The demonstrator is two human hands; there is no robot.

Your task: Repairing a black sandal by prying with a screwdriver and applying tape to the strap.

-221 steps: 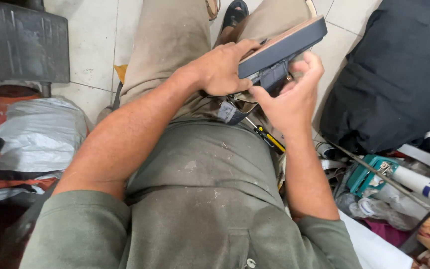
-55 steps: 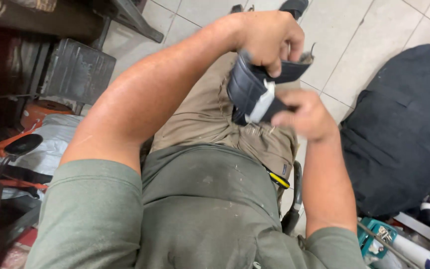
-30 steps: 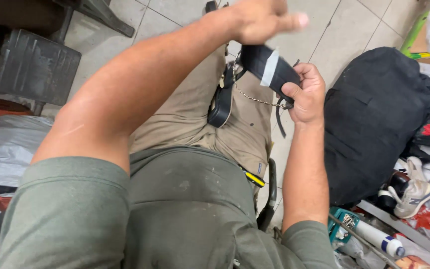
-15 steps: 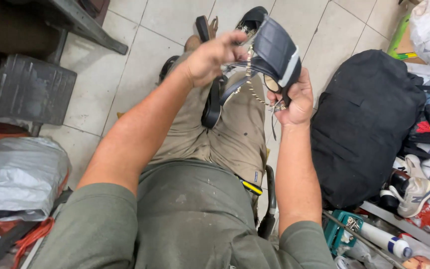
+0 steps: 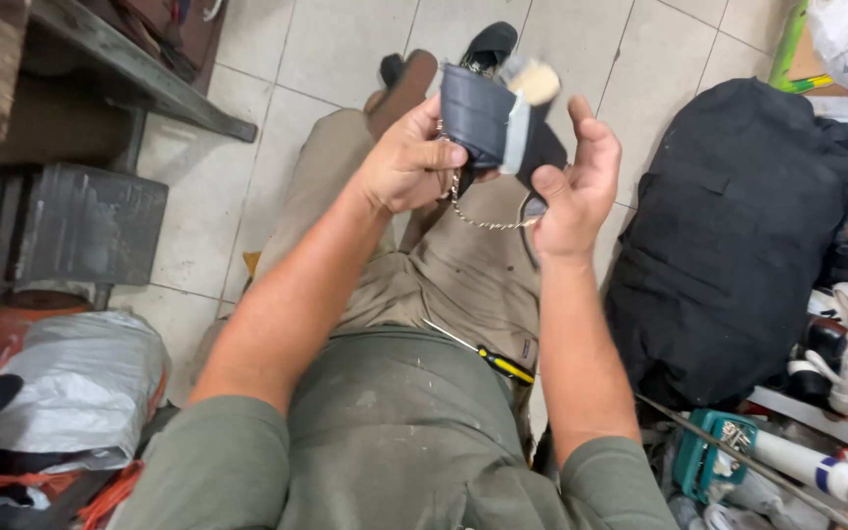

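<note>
The left hand's (image 5: 406, 157) fingers (image 5: 441, 154) clench the dark folded pouch (image 5: 478, 123) above the knees; the right hand (image 5: 573, 182) cups its far edge, fingers spread, a chain (image 5: 488, 222) dangling between. Bare floor tiles (image 5: 336, 49) lie ahead; a black bag (image 5: 738, 236) crowds the right.

white tube (image 5: 809, 467) with blue cap, lower right, beside teal case (image 5: 707, 453); no signs, screens.

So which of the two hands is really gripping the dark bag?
The left hand: its fingers curl tight around the dark bag. The right hand is spread open beside it.
</note>
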